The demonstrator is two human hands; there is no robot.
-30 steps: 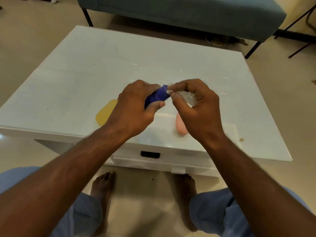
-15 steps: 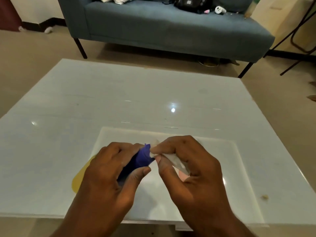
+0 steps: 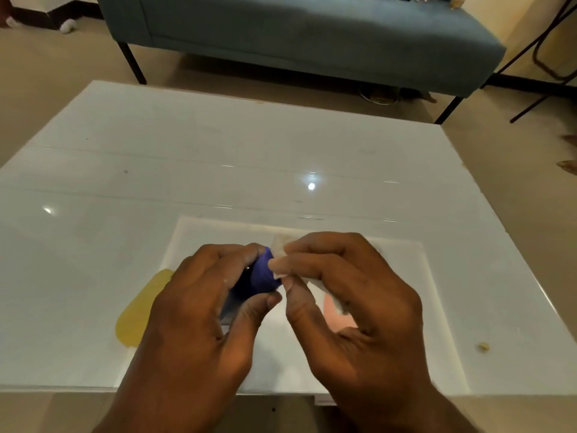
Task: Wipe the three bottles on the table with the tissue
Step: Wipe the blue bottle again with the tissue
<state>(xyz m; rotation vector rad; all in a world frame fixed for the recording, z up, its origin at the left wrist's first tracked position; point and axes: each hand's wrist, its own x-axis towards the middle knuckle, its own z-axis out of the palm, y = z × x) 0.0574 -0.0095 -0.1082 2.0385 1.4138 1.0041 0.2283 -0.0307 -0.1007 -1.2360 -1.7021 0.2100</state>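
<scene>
Room: a tiled beige floor [image 3: 40, 98] is seen, with a grey-blue sofa [image 3: 312, 35] on dark legs standing beyond the far edge of the surface.
Surface: a glossy white surface [image 3: 187, 170] is shown, with a ceiling light reflected near its middle; a paler rectangular panel is marked out in its near part, and a small crumb [image 3: 483, 347] lies by the right edge.
Blue bottle: a small dark blue bottle [image 3: 260, 276] is held above the near part of the surface, tilted, its body largely covered by the fingers.
Left hand: the left hand [image 3: 199, 314] is curled round the blue bottle, with the thumb pressed against its lower side.
Tissue: a crumpled white tissue [image 3: 279, 260] is pressed against the exposed end of the blue bottle, with more of it trailing under the palm.
Right hand: the right hand [image 3: 352, 307] is pinching the tissue between thumb and fingertips.
Yellow bottle: a yellow bottle [image 3: 140, 310] is laid flat on the surface, to the left of the left hand and partly hidden by it.
Pink bottle: a pink bottle [image 3: 335, 314] is seen lying under the right hand, mostly hidden.
Writing: no brand, label or lettering can be read on any bottle.
</scene>
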